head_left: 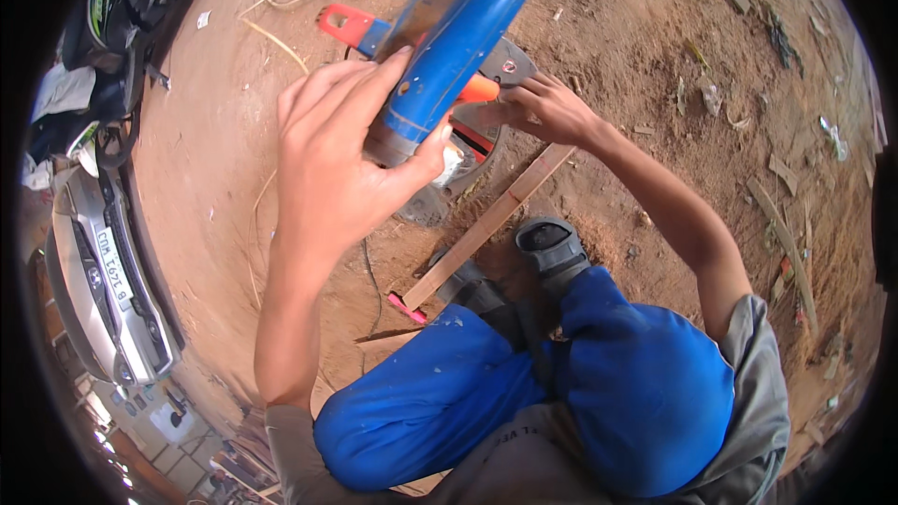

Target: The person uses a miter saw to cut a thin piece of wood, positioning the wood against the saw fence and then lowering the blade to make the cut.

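My left hand [332, 131] is closed on a blue rounded housing [468, 37], fingers along one side and thumb on the other. It belongs to a tool that looks like a mitre saw, with an orange-red handle [344, 26] at its far left. A small orange part [479, 89] juts from the housing's right side. Partly hidden under it is a round grey base [510, 64]. My right hand [543, 110] is at the base's right edge with fingers curled; what they grip is hidden. A long wooden strip [496, 215] slants from near that hand down to my feet.
Dark sandals [550, 238] and blue trousers [645, 383] show below the strip. A pink object [407, 309] lies by the strip's near end. A thin cable [369, 271] runs over the dirt. Wood scraps [781, 224] litter the right; a silver car [112, 271] and motorbikes [112, 47] stand left.
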The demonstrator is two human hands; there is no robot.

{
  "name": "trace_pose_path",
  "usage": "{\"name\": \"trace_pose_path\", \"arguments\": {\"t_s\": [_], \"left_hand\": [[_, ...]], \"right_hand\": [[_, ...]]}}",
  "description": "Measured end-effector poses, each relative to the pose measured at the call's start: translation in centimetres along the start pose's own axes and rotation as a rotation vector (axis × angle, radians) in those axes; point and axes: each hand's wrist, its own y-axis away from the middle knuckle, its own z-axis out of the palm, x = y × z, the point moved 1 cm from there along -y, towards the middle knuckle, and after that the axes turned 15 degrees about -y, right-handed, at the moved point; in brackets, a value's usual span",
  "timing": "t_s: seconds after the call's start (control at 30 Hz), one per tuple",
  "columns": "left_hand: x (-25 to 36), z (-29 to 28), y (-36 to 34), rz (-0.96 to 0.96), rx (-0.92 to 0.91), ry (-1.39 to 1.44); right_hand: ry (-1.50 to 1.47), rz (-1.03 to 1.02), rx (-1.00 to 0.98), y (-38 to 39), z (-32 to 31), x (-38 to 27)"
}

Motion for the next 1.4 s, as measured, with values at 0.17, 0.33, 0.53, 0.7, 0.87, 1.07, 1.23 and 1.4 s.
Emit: {"name": "trace_pose_path", "arguments": {"t_s": [0.17, 0.33, 0.53, 0.7, 0.87, 1.07, 1.23, 1.4], "left_hand": [[-0.4, 0.4, 0.1, 0.018, 0.088, -0.009], [-1.1, 1.5, 1.4, -0.033, 0.119, 0.14], [-0.7, 1.5, 1.7, -0.058, 0.176, 0.159], [-2.2, 2.1, 4.4, -0.039, 0.367, 0.197], [-1.9, 1.3, 11.9, -0.168, 0.409, 0.351], [1.9, 7.6, 25.3, -0.685, -0.075, 0.355], [3.7, 10.8, 31.1, -1.331, -0.375, 1.136], [3.0, 12.2, 33.2, -1.379, -0.101, 1.127]], "right_hand": [[-0.194, 0.249, -0.144, 6.8, -0.1, -3.3], [-0.47, 0.272, -0.186, 11.7, 4.9, -9.4], [-0.686, 0.286, -0.246, 13.7, 10.4, -15.4], [-0.635, 0.311, -0.233, 11.3, 10.3, -15.6], [-0.811, 0.617, -0.27, 7.7, 10.4, -16.2], [-0.993, 0.572, -0.352, 4.1, 13.6, -17.6], [-0.886, 0.337, -0.325, 2.4, 14.5, -18.7], [-0.896, 0.409, -0.183, 2.9, 15.7, -18.5]]}}
